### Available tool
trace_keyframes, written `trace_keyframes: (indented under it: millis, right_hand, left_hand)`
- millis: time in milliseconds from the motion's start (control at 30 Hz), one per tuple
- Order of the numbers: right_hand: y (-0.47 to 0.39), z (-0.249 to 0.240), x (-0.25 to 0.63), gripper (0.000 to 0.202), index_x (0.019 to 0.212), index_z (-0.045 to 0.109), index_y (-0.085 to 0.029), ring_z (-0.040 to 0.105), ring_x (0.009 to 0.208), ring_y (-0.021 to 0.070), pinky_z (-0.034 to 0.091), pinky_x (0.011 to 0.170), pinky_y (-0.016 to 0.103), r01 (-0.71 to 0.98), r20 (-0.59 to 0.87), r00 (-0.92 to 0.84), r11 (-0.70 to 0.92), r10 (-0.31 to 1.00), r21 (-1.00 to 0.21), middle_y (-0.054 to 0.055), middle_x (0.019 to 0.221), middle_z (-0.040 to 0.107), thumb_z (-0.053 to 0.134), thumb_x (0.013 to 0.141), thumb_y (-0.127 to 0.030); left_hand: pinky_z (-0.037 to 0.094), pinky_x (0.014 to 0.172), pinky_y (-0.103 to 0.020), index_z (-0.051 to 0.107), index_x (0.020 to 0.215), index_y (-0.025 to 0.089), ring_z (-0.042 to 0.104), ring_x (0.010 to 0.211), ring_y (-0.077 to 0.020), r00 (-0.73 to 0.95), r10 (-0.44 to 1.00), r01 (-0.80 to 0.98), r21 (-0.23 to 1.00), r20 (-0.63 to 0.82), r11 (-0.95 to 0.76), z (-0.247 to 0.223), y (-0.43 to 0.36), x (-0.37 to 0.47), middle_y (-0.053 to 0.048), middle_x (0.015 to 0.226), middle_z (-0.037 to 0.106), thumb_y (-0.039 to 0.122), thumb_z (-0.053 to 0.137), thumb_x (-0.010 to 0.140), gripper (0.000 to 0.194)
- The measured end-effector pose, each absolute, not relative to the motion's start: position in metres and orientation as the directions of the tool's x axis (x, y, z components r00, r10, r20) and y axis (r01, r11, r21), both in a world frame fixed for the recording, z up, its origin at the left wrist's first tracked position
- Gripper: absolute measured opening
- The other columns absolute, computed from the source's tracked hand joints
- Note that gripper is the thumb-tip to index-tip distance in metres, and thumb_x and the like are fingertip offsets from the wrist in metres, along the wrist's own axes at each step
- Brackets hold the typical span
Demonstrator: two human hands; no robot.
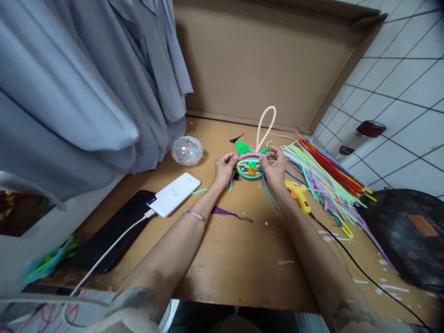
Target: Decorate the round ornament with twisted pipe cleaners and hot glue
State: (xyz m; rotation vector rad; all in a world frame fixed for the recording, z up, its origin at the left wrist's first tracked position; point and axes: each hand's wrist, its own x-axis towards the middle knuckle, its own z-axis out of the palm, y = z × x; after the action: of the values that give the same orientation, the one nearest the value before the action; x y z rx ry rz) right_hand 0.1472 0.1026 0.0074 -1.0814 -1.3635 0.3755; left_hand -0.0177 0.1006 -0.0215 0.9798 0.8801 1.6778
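Between my two hands is a colourful pipe-cleaner ornament (pixel 250 169), round, with blue, yellow and orange parts, green leaf-like pieces on top and a white loop (pixel 265 122) rising above it. My left hand (pixel 226 167) pinches its left edge. On the opposite edge, the fingers of my right hand (pixel 274 165) are closed at the pink trim. Loose blue strands hang below it on both sides. A dark tassel (pixel 237 138) lies behind the ornament, and a purple tassel (pixel 227 212) rests nearer me beside my left forearm.
A yellow glue gun (pixel 299 194) and a heap of pipe cleaners (pixel 322 175) lie right, beside a dark bag (pixel 398 231). Left are a clear ball (pixel 188 151), a white power bank (pixel 176 194) with a cable and a black flat item (pixel 114 236). Cardboard (pixel 263 60) stands behind.
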Motion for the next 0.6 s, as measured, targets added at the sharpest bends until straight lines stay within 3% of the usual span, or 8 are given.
trace_keyframes:
  millis: [600]
  right_hand:
    - [0.1042, 0.0031, 0.1433, 0.035, 0.105, 0.057, -0.026, 0.059, 0.077, 0.0169, 0.053, 0.077, 0.034, 0.34, 0.614, 0.25, 0.526, 0.748, -0.78, -0.003, 0.08, 0.06, 0.066, 0.072, -0.026]
  left_hand:
    - [0.053, 0.071, -0.027, 0.074, 0.08, 0.02, 0.066, 0.081, -0.017, -0.292, 0.924, -0.292, 0.896, 0.248, -0.333, -0.028, 0.1021, -0.0162, -0.004, 0.083, 0.073, 0.048, 0.083, 0.069, 0.032]
